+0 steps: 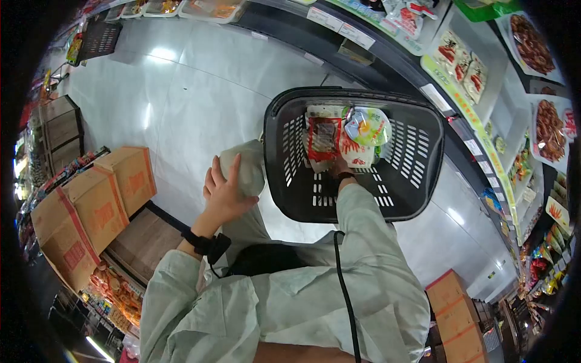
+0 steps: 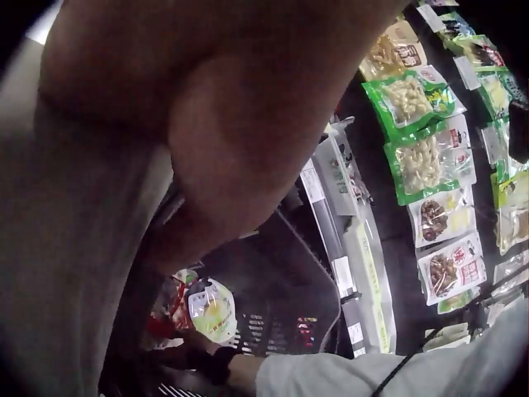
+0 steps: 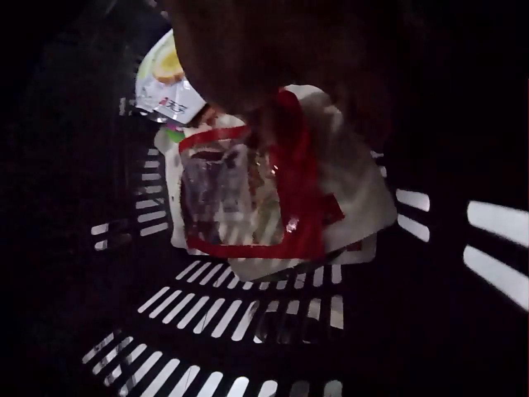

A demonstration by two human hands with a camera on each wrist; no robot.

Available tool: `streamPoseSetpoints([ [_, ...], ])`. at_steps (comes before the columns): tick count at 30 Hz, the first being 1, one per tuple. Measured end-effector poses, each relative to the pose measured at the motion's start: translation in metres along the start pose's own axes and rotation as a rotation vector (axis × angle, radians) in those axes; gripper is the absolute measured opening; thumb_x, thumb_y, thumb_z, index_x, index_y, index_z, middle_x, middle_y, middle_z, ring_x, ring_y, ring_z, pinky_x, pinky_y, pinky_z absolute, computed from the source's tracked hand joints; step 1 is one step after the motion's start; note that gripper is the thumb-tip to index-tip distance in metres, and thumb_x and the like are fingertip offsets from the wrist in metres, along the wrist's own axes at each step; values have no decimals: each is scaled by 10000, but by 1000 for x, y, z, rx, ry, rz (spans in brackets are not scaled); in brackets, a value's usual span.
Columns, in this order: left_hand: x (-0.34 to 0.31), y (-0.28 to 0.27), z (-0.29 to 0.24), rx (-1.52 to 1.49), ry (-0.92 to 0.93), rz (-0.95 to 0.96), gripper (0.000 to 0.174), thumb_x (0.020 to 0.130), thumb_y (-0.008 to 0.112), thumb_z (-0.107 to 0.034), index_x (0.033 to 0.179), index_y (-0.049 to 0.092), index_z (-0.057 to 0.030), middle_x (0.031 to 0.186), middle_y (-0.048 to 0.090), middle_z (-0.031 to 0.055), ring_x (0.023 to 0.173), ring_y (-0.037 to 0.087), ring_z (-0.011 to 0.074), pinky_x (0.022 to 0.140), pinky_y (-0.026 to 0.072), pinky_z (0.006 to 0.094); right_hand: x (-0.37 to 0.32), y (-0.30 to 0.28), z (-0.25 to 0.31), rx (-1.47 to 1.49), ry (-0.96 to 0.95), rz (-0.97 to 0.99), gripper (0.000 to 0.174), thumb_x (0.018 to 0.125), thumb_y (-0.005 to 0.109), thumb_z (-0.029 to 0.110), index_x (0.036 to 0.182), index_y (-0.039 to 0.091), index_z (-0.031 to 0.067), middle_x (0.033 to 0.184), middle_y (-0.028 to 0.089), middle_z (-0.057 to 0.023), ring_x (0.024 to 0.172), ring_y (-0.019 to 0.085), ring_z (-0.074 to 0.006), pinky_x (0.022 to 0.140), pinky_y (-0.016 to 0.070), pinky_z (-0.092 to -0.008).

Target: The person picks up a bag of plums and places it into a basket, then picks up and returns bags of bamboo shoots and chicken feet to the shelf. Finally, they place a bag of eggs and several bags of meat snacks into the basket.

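Observation:
My left hand rests on the knee with its fingers spread; in the left wrist view the hand is large and dark. Inside the black basket, my right hand reaches to the lower edge of several packets. Among them are a red-bordered packet with a clear window and a white and green packet with a yellow picture. The right wrist view shows the hand in shadow above the red-bordered packet, touching its upper edge; the fingertips are too dark to tell whether they pinch it.
Shelves of packaged food curve along the right, close to the basket. Cardboard boxes stand at the left, others at the lower right. Grey tiled floor lies between. Another dark basket is at the upper left.

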State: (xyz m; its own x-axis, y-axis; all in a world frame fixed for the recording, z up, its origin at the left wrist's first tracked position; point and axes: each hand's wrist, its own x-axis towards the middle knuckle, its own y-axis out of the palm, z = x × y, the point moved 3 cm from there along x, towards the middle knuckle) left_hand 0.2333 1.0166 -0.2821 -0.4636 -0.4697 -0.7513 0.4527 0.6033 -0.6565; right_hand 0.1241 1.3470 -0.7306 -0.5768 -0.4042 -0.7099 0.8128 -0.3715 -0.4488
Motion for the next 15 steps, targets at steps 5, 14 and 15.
streamPoseSetpoints([
  [5, 2, -6, -2, -20, 11, 10, 1130, 666, 846, -390, 1567, 164, -343, 1584, 42, 309, 1423, 111, 565, 1092, 208, 666, -2, 19, 11, 29, -100, 22, 313, 945, 594, 366, 1053, 618, 73, 961, 674, -190, 908, 628, -403, 818, 520, -437],
  [14, -27, -16, 12, -55, 24, 366, 1078, 743, 767, -546, 1582, 126, -330, 1606, -21, 303, 1453, 45, 547, 1117, 195, 641, -138, -129, 161, 1555, 653, 21, 200, 972, 648, 223, 879, 563, 68, 732, 527, -17, 687, 562, -176, 626, 508, -296],
  [15, -30, -18, 12, -67, 26, 389, 1056, 755, 754, -556, 1583, 151, -298, 1607, 23, 303, 1461, 60, 529, 1130, 198, 613, -161, -149, 174, 1544, 571, 1, 128, 947, 656, 175, 958, 597, 62, 837, 603, -24, 735, 592, -166, 675, 526, -315],
])
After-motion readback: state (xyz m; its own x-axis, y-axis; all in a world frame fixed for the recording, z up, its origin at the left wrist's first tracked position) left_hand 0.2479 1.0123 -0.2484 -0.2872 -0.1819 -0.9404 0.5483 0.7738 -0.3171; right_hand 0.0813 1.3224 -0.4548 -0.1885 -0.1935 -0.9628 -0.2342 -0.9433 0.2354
